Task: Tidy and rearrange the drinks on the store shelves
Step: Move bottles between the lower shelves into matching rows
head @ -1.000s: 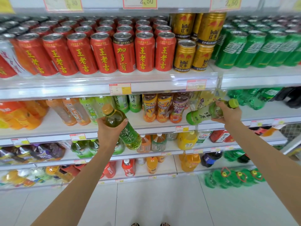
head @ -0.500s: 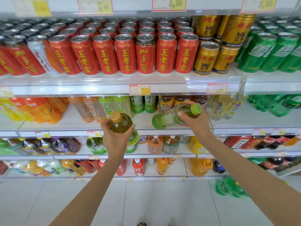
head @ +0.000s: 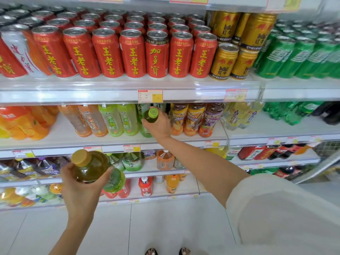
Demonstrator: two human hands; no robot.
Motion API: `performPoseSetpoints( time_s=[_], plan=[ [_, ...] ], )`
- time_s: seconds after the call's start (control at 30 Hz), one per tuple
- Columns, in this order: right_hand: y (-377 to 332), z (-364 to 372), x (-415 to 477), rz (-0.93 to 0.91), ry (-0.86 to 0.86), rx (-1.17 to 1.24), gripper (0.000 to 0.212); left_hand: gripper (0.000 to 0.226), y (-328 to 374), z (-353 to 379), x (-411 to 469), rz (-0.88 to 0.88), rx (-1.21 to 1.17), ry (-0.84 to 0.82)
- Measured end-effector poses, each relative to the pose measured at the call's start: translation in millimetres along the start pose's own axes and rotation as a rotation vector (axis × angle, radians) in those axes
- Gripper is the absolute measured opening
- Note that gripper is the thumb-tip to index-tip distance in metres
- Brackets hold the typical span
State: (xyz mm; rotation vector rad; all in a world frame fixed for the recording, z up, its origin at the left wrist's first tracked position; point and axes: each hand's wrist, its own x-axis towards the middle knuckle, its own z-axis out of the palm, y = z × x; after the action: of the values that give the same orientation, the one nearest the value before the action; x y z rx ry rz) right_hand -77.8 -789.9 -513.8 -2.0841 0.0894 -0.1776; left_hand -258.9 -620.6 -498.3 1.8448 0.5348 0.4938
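1. A pale sleeve covers the right upper arm at the lower right.
2. The left hand curls round a yellow-capped bottle (cap tilted up and to the left), holding it in the air in front of the lower shelves and apart from them.
3. The right hand reaches further out, its fingers wrapped round the neck of a green-capped bottle.
4. That bottle leans in over the middle shelf, between the light-green bottles and the iced-tea bottles.
5. On the shelf above, red cans stand in rows, with gold cans just beside them on the right.
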Motion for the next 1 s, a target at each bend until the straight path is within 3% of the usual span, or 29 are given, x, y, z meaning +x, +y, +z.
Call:
performPoseSetpoints(
  time_s=[0.13, 0.23, 0.47, 0.63, 0.77, 0.9, 1.0],
  plan=[
    [-10, 3, 20, 0.035, 0.017, -0.086, 0.065, 0.071, 5, -8, 0, 0.021, -0.013, -0.003],
    [-17, 4, 33, 0.053, -0.034, -0.18, 0.064, 0.081, 9, -9, 1, 0.036, -0.001, -0.007],
    [-27, 13, 52, 0.071, -0.172, -0.163, 0.07, 0.069, 20, -4, 3, 0.06, -0.029, -0.039],
    [-30, 9, 49, 0.096, -0.217, -0.218, 0.07, 0.074, 33, -2, 4, 0.08, -0.059, -0.088],
    [-27, -16, 23, 0.074, -0.313, -0.232, 0.056, 0.067, 53, 8, 4, 0.134, -0.123, -0.155],
    [-30, -73, -18, -0.074, -0.427, -0.248, 0.033, 0.071, 88, 25, 2, 0.198, -0.232, -0.232],
    [-62, -135, -40, -0.18, -0.428, -0.096, 0.017, 0.06, 123, 40, 4, 0.265, -0.299, -0.258]
  ],
)
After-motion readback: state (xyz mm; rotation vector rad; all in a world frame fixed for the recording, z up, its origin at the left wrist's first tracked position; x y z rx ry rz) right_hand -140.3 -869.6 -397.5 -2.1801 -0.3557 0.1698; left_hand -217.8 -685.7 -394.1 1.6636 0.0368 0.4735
